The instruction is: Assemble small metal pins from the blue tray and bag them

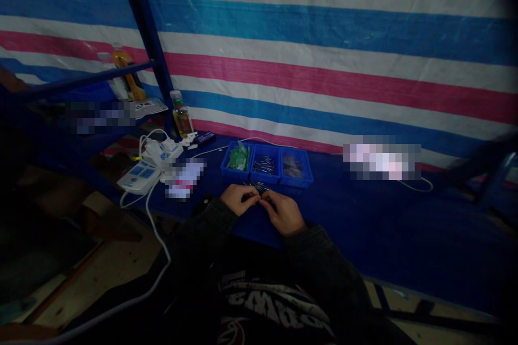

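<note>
My left hand (pixel 240 199) and my right hand (pixel 283 212) meet at the fingertips over the front part of the blue table. Both are closed in a pinch, and whatever lies between the fingers is too small to make out. Just beyond them is a small heap of dark screw-like pieces (pixel 259 186). Behind the heap, three blue bins stand side by side: the left bin (pixel 235 175) holds green pieces, the middle bin (pixel 265 177) dark screw-like pieces, and the right bin (pixel 297 179) brownish small pieces.
White power strips (pixel 140 177) with plugs and a cable (pixel 156 226) lie to the left. A bottle (pixel 182 116) stands behind them, beside a blue metal frame (pixel 145 27). A striped sheet (pixel 324 64) hangs at the back. Blurred-out objects lie left and right on the blue table (pixel 364 226).
</note>
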Motion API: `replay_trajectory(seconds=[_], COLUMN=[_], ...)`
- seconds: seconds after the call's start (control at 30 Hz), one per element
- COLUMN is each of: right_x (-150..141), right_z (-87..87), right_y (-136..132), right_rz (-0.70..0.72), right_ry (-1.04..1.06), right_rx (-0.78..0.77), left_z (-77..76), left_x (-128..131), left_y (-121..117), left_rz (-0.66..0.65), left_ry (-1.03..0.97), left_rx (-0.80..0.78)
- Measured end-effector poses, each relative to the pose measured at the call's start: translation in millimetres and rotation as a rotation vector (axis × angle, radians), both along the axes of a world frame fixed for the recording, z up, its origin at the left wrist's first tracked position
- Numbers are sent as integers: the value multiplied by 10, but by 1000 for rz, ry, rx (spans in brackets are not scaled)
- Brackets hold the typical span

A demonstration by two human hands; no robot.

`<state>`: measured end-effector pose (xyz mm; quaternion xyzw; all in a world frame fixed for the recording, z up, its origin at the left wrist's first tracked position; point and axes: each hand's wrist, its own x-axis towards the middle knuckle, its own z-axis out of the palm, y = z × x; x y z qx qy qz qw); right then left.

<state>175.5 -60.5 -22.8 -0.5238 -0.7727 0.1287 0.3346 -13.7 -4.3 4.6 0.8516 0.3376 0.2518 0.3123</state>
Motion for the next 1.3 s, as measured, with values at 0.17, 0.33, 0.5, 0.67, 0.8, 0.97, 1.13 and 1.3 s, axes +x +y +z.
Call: replay_trajectory(seconds=[0.17, 0.33, 0.5, 0.67, 0.8, 0.97, 1.13, 1.3], right_x=[4, 9, 6, 5, 13, 19, 14, 8], right_z=[-9, -26, -10, -24, -49, -35, -20, -28], right_y=[6, 10, 2, 5, 16, 14, 12, 12], right_rz=[-2, -10, -8, -2, -10, -17, -22, -24], right_ry=[-6, -19, 5, 20, -1, -40, -53, -4], right_rx=[-2, -1, -10, -8, 1, 2, -5, -4], left_z=[-15, -38, -40, -64, -70, -67, -73, -47], left_x=[13, 23, 9, 13, 20, 19, 20, 18], left_y=[-9, -15, 5, 11, 7, 3, 3, -1], left_rz=[15, 41, 7, 15, 24, 21, 34, 25], left_ry=[-15, -36, -31, -30, -27, -25, -35, -30], left_rx=[-2, 6, 3, 9, 20, 25, 9, 11])
